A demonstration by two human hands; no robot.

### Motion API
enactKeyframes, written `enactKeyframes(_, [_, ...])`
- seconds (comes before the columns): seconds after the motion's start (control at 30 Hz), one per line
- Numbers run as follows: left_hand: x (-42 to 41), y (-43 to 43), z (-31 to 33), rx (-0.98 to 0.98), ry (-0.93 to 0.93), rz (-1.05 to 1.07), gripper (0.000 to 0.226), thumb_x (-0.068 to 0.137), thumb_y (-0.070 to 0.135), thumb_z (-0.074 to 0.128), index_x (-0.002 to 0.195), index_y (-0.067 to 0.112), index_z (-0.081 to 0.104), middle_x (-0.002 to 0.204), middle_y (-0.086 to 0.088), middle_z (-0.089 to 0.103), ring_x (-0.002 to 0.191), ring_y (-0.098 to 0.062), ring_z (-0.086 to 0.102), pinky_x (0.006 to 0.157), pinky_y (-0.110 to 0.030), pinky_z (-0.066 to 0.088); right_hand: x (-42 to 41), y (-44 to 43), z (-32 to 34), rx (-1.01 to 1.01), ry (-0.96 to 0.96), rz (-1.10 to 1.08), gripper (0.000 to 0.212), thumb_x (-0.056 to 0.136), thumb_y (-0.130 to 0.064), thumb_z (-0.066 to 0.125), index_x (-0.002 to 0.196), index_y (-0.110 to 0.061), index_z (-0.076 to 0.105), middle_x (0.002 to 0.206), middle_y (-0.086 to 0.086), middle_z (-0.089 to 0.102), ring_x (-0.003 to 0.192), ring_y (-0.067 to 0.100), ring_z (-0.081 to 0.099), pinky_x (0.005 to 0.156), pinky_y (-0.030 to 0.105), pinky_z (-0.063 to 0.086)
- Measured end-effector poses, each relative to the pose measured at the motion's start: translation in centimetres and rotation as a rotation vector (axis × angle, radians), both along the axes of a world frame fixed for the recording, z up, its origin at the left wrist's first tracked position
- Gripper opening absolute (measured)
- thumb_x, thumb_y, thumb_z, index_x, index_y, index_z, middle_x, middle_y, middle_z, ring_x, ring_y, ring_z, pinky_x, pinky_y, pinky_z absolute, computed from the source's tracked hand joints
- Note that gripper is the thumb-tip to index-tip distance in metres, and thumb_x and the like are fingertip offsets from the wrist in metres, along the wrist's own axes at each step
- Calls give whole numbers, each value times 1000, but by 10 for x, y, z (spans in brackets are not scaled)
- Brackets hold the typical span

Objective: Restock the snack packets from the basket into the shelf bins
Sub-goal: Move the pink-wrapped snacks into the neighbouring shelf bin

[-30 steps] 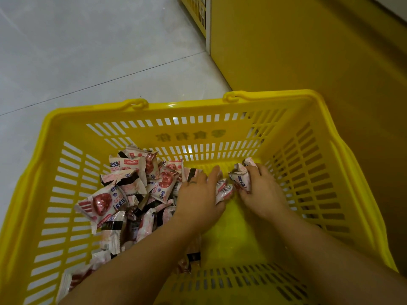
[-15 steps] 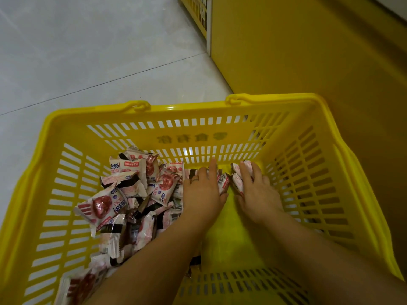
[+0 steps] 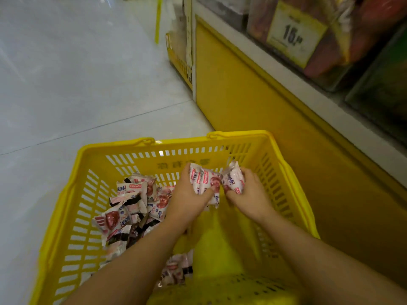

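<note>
Snack packets (image 3: 203, 181), pink and white, bunched in left hand (image 3: 187, 201), fingers curled round them, up near the basket's far wall. Right hand (image 3: 251, 194) grips a second bunch (image 3: 234, 180) just beside the first. Loose pile (image 3: 132, 205) lies in the left side of the yellow basket (image 3: 123, 146). Basket stands on pale tiled floor (image 3: 77, 84), beside yellow shelf base (image 3: 253, 111). Shelf bins (image 3: 326, 53) and price tag (image 3: 293, 34) above right, blurred.

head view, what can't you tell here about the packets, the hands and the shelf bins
1. Head view: how many packets the left hand and right hand hold; the grip and overlapping wrappers hide it.
2. Head view: how far the loose packets spread in the basket; the left forearm covers part.
3. Head view: what the shelf bins hold; blurred, cut by the top and right edges.
</note>
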State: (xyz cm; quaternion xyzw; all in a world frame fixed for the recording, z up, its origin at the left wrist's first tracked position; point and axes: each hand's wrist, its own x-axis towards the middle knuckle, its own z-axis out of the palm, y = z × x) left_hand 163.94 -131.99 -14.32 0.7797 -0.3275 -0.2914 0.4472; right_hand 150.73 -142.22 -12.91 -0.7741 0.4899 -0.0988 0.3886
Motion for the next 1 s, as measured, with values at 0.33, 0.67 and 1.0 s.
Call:
enactKeyframes(0.33, [-46, 12, 194, -493, 58, 198, 85, 83, 12, 71, 149, 22, 20, 111, 22, 51, 84, 27, 52, 61, 7, 35, -34, 35, 214, 10, -636, -115, 49, 75, -5, 73, 108, -30, 47, 98, 0, 65, 83, 21, 70, 77, 53, 56])
enactKeyframes(0.67, [-131, 45, 370, -815, -31, 63, 69, 91, 26, 59, 149, 27, 21, 146, 4, 42, 121, -5, 48, 96, -22, 40, -127, 106, 395, -151, -901, 84, 38, 95, -17, 57, 129, -23, 42, 90, -15, 69, 79, 0, 69, 61, 19, 55])
enactKeyframes(1.0, [-219, 64, 479, -938, -128, -136, 77, 91, 46, 55, 150, 36, 6, 136, 9, 47, 90, 14, 53, 67, -1, 36, -217, 136, 508, -532, -816, 67, 43, 96, -31, 55, 136, -29, 39, 118, -8, 64, 105, 9, 64, 95, 39, 51])
